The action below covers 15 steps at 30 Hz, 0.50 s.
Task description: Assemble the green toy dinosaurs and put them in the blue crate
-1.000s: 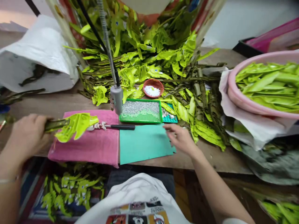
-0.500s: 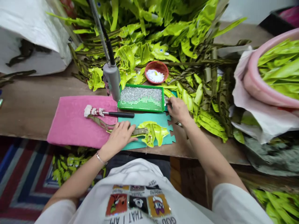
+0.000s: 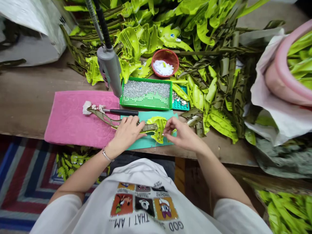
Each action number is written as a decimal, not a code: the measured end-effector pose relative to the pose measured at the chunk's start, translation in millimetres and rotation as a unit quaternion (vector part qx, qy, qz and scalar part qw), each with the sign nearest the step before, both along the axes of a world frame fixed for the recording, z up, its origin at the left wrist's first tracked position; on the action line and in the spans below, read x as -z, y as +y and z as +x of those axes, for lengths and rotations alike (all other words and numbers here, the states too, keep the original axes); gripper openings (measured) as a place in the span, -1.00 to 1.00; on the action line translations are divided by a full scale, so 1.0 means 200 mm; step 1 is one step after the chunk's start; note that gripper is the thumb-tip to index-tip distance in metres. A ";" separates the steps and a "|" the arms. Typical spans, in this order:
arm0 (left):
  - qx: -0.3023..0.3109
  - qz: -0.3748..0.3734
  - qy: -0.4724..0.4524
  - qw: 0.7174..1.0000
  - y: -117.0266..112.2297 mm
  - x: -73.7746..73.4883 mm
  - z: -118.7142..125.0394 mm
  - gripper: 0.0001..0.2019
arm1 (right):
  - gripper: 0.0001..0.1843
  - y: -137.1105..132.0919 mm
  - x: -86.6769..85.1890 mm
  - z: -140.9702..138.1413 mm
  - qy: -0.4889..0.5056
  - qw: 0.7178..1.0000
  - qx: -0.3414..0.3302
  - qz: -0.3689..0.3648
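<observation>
Strip (image 3: 149, 127) roughly left-to-right, lime-green end (image 3: 160, 130) rightward.

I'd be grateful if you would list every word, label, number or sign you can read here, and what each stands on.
"THAT I AM..." on the shirt, upside down.
"GOD S", also on the shirt, upside down; what follows is lost in a fold.
Captions by the shirt's pictures: too small to read surely.
Dark mark on the white sack: too blurred to read.
</observation>
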State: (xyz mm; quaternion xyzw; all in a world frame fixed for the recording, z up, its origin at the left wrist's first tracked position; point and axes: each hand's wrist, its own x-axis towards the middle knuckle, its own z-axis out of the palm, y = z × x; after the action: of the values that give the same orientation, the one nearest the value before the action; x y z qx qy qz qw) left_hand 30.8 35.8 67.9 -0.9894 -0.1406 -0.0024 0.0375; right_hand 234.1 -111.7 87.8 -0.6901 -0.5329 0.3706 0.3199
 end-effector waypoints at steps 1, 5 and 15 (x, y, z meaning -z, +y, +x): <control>0.003 0.001 0.001 1.000 0.00 -0.01 0.00 -0.57 | -0.79 0.00 0.01 -0.02 -0.003 1.000 0.003 -0.004; 0.010 0.008 -0.001 1.000 -0.02 -0.03 0.02 -0.57 | -0.73 0.02 0.04 -0.07 -0.045 0.999 0.010 -0.027; 0.008 0.010 -0.029 0.999 0.00 -0.01 0.02 -0.58 | -0.91 0.06 0.09 0.15 -0.107 0.983 0.151 0.012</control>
State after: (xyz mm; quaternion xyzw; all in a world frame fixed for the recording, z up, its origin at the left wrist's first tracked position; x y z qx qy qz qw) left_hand 34.9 35.7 69.4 -0.9895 -0.1338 -0.0329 0.0433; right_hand 263.2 -98.8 69.8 -0.7944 -0.4582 0.2354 0.3218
